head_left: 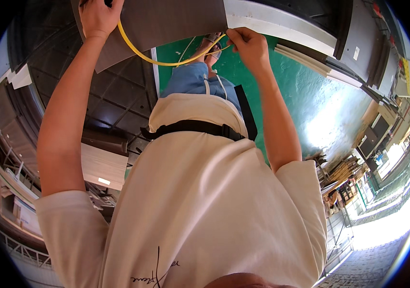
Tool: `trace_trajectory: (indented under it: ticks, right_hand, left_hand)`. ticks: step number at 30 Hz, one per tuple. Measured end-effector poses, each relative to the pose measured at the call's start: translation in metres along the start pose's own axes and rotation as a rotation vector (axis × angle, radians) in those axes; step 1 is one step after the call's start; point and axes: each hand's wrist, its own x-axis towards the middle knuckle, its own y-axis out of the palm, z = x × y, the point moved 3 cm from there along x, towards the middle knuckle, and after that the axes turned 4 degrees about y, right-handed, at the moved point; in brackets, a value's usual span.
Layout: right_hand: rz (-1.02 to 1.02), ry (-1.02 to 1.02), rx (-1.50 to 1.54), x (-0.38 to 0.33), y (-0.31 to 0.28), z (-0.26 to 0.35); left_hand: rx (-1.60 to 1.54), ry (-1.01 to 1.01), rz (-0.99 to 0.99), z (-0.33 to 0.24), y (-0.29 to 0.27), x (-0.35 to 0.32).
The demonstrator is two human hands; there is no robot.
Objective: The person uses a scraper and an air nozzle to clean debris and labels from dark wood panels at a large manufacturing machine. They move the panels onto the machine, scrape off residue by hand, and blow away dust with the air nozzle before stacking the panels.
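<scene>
At the top left, my left hand [100, 18] rests over the dark brown board [176, 24], its fingers curled round a small black thing mostly cut off by the frame's upper edge. From there the yellow blade of a tape measure [169, 64] sags in a wide arc below the board's near edge. My right hand [250, 45] pinches the blade's other end by the board's right corner. Whether that end touches the corner is hidden by the fingers.
A pale metal ledge [282, 21] runs right of the board, with long light strips [310, 65] beside it. Black grooved panels [114, 96] lie left of my body, near a pale board [102, 165]. Green floor [286, 91] shows at right; stacked timber [344, 173] stands farther off.
</scene>
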Motion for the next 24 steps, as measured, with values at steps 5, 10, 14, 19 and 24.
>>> trace_trajectory:
  ticks: [5, 10, 14, 19, 24]
  right_hand:
    - [0.009, -0.102, -0.213, -0.005, -0.009, 0.014]
    - [-0.012, -0.137, -0.255, -0.005, -0.012, 0.021]
    - [-0.064, -0.153, -0.398, 0.000, -0.005, 0.022]
    - [-0.101, -0.028, -0.461, -0.002, -0.025, 0.015]
    - [-0.134, -0.079, -0.130, -0.021, -0.015, 0.042]
  left_hand:
    - [0.071, 0.024, -0.033, 0.005, 0.002, -0.004]
    - [0.028, 0.022, -0.044, 0.000, 0.000, 0.000]
    - [0.029, 0.001, -0.001, -0.006, -0.005, 0.002]
    - [0.099, 0.037, -0.041, 0.000, -0.003, 0.007]
    - [-0.016, 0.275, -0.178, 0.019, 0.009, 0.012]
